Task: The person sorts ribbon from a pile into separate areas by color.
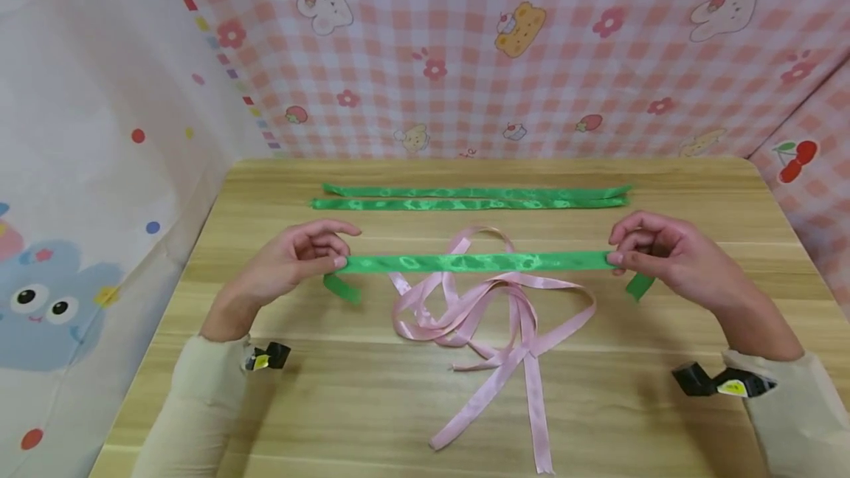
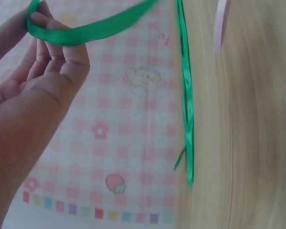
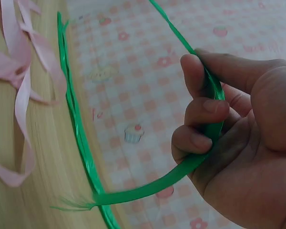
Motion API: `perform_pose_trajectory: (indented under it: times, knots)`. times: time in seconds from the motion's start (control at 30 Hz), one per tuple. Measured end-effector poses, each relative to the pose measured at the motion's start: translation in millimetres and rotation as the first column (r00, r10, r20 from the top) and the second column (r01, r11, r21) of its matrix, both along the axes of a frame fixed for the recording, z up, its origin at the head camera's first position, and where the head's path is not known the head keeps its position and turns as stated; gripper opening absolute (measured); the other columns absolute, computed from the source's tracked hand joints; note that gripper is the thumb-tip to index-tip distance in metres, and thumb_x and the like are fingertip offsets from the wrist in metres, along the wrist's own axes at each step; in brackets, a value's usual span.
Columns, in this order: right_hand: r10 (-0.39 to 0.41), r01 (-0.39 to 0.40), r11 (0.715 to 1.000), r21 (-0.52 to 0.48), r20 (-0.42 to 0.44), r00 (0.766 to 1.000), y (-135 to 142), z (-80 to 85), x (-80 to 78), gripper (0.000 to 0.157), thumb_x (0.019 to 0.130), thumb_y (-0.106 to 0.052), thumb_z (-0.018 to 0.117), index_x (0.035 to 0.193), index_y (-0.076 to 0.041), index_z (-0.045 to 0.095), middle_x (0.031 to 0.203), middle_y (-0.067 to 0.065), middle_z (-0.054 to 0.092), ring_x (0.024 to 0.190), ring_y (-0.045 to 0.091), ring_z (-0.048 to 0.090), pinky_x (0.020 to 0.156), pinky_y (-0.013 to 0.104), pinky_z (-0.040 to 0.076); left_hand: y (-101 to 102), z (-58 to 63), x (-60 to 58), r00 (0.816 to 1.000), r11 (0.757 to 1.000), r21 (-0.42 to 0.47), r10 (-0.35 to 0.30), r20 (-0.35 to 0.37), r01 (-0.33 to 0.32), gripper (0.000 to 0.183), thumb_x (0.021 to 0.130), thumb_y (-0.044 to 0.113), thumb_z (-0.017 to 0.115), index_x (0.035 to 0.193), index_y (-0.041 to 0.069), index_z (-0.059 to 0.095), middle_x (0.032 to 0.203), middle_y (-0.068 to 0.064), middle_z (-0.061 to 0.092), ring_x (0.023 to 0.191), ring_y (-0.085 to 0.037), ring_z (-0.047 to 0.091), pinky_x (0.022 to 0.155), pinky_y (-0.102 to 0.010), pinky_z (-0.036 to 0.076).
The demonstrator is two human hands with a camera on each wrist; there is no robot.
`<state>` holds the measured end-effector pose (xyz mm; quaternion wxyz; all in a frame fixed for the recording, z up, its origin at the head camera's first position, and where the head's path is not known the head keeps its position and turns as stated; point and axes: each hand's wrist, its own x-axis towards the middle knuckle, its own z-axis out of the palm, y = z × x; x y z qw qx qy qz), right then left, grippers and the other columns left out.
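A green ribbon [image 1: 478, 263] stretches taut above the table [image 1: 332, 404], over tangled pink ribbons [image 1: 491, 316]. The left hand [image 1: 292, 260] pinches one end, the right hand [image 1: 664, 253] the other, fingers curled round it. Two more green strips [image 1: 471, 198] lie behind.

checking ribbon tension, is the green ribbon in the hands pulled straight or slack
Pulled straight: the green ribbon runs level between left hand and right hand, ends hanging loose.

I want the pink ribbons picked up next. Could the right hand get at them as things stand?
Probably not right away: the right hand pinches one end of the green ribbon, stretched above the pink ribbons. Otherwise they lie uncovered on the table, close by.
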<state>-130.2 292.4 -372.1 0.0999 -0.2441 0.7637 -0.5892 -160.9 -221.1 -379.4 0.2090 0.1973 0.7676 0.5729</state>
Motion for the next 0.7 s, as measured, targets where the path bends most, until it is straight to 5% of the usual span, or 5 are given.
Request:
perform_pose_trajectory:
  times: [0.27,0.7]
  knots:
    - [-0.078,0.075,0.994,0.076,0.039,0.996,18.1,-10.0,-7.4,0.014,0.096,0.008,0.055,0.104,-0.003,0.058,0.082,0.002,0.070,0.073,0.011,0.066,0.058,0.027,0.053,-16.4,-9.6,-6.6,0.997,0.997,0.000,0.075,0.005,-0.075,0.034,0.097,0.008,0.064,0.130,0.009,0.057,0.096,-0.003,0.067,0.078,-0.015,0.063,0.069,-0.027,0.054]
    - [-0.131,0.141,0.986,-0.091,0.108,0.985,55.1,-35.1,-19.7,0.027,0.094,0.015,0.053,0.105,-0.008,0.062,0.089,-0.002,0.074,0.072,0.007,0.061,0.057,0.027,0.041,-48.2,-26.2,-16.5,0.991,0.991,-0.032,0.130,0.006,-0.130,0.032,0.098,0.012,0.063,0.130,0.010,0.058,0.094,0.004,0.067,0.082,-0.012,0.060,0.075,-0.027,0.051]
